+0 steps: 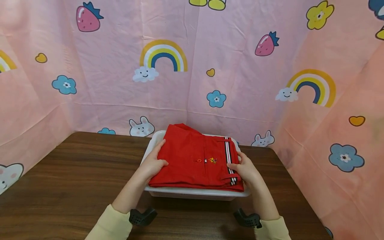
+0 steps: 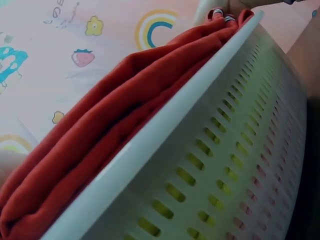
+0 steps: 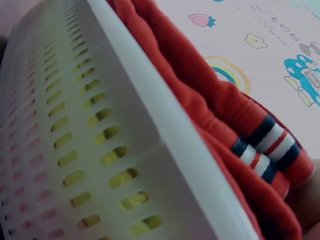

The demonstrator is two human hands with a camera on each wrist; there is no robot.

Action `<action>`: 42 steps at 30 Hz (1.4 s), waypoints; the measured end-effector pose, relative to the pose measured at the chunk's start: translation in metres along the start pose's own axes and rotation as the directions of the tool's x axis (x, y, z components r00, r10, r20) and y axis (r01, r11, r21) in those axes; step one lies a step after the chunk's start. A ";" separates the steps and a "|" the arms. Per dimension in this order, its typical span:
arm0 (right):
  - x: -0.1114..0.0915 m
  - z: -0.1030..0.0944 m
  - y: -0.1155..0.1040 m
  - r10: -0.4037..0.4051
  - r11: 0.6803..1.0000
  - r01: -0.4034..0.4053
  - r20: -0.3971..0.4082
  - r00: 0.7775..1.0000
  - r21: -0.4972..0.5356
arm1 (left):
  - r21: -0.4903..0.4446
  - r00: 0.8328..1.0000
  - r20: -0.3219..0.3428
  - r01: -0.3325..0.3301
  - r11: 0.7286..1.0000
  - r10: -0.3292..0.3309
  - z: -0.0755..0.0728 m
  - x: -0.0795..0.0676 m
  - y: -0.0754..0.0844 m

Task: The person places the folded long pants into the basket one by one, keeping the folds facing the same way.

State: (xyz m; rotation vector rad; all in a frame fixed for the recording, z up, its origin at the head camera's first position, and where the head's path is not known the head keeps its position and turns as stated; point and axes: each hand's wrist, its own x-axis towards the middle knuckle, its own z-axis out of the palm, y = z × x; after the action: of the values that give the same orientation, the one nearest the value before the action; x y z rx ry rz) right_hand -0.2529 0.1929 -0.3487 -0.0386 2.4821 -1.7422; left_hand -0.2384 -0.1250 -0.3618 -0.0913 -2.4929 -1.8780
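Observation:
A folded red garment (image 1: 186, 156) with a button, a small embroidery and a striped band lies on top of a white slotted plastic basket (image 1: 198, 191). My left hand (image 1: 151, 165) holds the garment's left edge, its thumb at the front and index finger stretched toward the back. On the opposite edge, my right hand (image 1: 247, 168) grips the cloth, thumb on top of the striped band. Beyond the basket rim (image 2: 165, 117), the left wrist view shows the thick folds. The striped end (image 3: 270, 145) appears in the right wrist view. Lower fingers are partly hidden.
Yellow material (image 3: 132, 200) shows through the basket's slots. The basket stands on a dark brown wooden table (image 1: 75, 186). A pink cloth backdrop (image 1: 114, 90) with cartoon prints hangs behind and beside the table.

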 end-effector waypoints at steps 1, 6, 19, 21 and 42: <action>0.000 0.000 0.001 -0.005 1.000 0.005 -0.009 1.000 -0.028 | 0.013 1.000 0.000 -0.007 1.000 0.007 0.000 0.000 0.000; 0.001 0.001 0.002 -0.041 0.990 0.036 -0.038 0.998 -0.136 | 0.117 0.998 -0.011 -0.056 0.992 0.058 0.002 -0.002 -0.001; 0.004 -0.002 0.005 -0.143 0.919 0.116 -0.045 0.989 -0.376 | 0.520 0.980 -0.033 -0.153 0.840 0.199 0.006 -0.007 -0.003; 0.004 -0.003 0.005 -0.142 0.918 0.112 -0.050 0.989 -0.381 | 0.528 0.980 -0.021 -0.157 0.834 0.197 0.006 -0.007 -0.002; -0.022 -0.017 0.007 -0.197 0.937 0.248 0.214 0.957 -0.246 | 0.585 0.986 0.010 -0.138 0.799 0.164 0.005 -0.011 -0.002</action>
State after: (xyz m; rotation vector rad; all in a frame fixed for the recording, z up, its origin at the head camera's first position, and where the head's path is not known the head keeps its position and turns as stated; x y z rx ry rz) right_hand -0.2327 0.2133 -0.3476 -0.5030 2.6356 -1.3767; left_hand -0.2276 -0.1212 -0.3658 -0.2270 -2.8046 -0.9710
